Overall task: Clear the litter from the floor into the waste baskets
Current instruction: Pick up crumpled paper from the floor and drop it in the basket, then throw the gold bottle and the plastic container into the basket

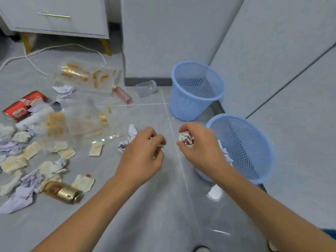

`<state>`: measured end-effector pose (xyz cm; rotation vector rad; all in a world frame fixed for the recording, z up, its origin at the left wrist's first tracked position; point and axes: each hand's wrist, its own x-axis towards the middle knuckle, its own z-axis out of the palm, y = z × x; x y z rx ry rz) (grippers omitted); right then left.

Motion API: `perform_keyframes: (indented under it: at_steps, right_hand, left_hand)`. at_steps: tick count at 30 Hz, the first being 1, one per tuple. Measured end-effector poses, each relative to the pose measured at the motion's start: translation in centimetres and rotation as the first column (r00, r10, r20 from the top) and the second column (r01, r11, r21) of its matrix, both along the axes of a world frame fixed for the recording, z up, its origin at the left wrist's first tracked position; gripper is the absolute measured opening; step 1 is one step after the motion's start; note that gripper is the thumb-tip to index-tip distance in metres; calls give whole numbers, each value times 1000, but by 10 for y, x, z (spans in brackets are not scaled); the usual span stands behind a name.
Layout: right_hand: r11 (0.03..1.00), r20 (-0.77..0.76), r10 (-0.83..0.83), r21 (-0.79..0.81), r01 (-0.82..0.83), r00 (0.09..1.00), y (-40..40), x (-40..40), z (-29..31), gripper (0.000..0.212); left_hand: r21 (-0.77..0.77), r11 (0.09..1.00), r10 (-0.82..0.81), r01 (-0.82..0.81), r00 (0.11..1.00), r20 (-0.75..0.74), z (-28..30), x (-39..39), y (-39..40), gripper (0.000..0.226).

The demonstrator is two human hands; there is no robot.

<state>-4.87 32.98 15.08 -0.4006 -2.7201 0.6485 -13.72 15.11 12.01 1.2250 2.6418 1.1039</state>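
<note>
My right hand [198, 142] is shut on a crumpled paper ball [186, 139], held just left of the near blue mesh basket [254, 135], which has white paper inside. My left hand [145, 151] is closed around a small scrap of paper that barely shows. A second blue basket [181, 106] stands farther back and looks empty. Litter covers the floor on the left: crumpled paper [131, 135], clear plastic wrappers [83, 120], a gold can [63, 191], a red packet [23, 106], a pink tube [122, 95] and a clear cup [146, 88].
A white cabinet with yellow legs [54, 20] stands at the back left, with a white cord [63, 46] looping on the floor before it. Grey wall panels [272, 51] rise behind the baskets. A white scrap [215, 192] lies under my right forearm.
</note>
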Motion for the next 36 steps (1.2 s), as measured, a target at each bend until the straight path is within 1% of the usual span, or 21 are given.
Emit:
perform_keyframes:
  at_steps: [4, 7, 9, 10, 12, 13, 14, 17, 19, 21, 24, 27, 30, 33, 36]
  right_hand:
    - [967, -36, -254, -20, 254, 966, 71, 50, 33, 22]
    - [933, -28, -359, 9, 359, 933, 106, 81, 38, 24]
    - [923, 41, -385, 16, 385, 922, 122, 98, 34, 30]
    - [923, 111, -384, 20, 385, 916, 127, 104, 32, 37]
    - [935, 268, -349, 31, 354, 898, 134, 113, 28, 54]
    - [939, 301, -336, 38, 341, 893, 135, 116, 26, 58]
    - [942, 291, -330, 46, 331, 898, 134, 117, 25, 57]
    - [955, 166, -297, 61, 291, 940, 118, 104, 23, 45]
    - [967, 125, -252, 53, 247, 960, 100, 85, 17, 39]
    - [982, 99, -187, 39, 184, 977, 76, 62, 10, 35]
    - [999, 63, -22, 32, 20, 998, 36, 22, -3, 32]
    - [991, 110, 130, 5, -131, 985, -5, -17, -26, 33]
    - [970, 155, 240, -3, -243, 958, -40, -49, -51, 37]
    - [948, 243, 310, 0, -319, 919, -62, -72, -76, 43]
    - [938, 353, 313, 32, -345, 882, -65, -94, -97, 61]
  left_hand:
    - [50, 985, -163, 166, 984, -71, 30, 28, 101, 17]
    - [8, 970, -243, 244, 969, -48, 42, 48, 163, 21]
    - [-90, 959, -271, 268, 962, -20, 45, 57, 189, 28]
    - [-134, 952, -281, 277, 960, -7, 45, 60, 195, 31]
    - [-169, 942, -291, 290, 957, 20, 44, 65, 192, 38]
    - [-167, 943, -288, 287, 957, 19, 42, 67, 184, 38]
    - [-157, 947, -280, 279, 960, 11, 40, 68, 174, 35]
    - [-127, 963, -238, 236, 971, -4, 31, 63, 134, 25]
    - [-127, 973, -193, 192, 981, 4, 21, 55, 104, 23]
    - [-124, 980, -154, 155, 988, 16, 13, 45, 73, 23]
    - [-141, 987, -76, 81, 996, 37, 1, 28, 24, 24]
    - [-183, 983, 32, -23, 998, 50, -13, 10, -28, 24]
    - [-225, 967, 137, -120, 989, 59, -30, -7, -76, 25]
    - [-276, 940, 222, -199, 974, 54, -48, -18, -121, 25]
    - [-393, 892, 257, -223, 966, 35, -75, -24, -163, 31]
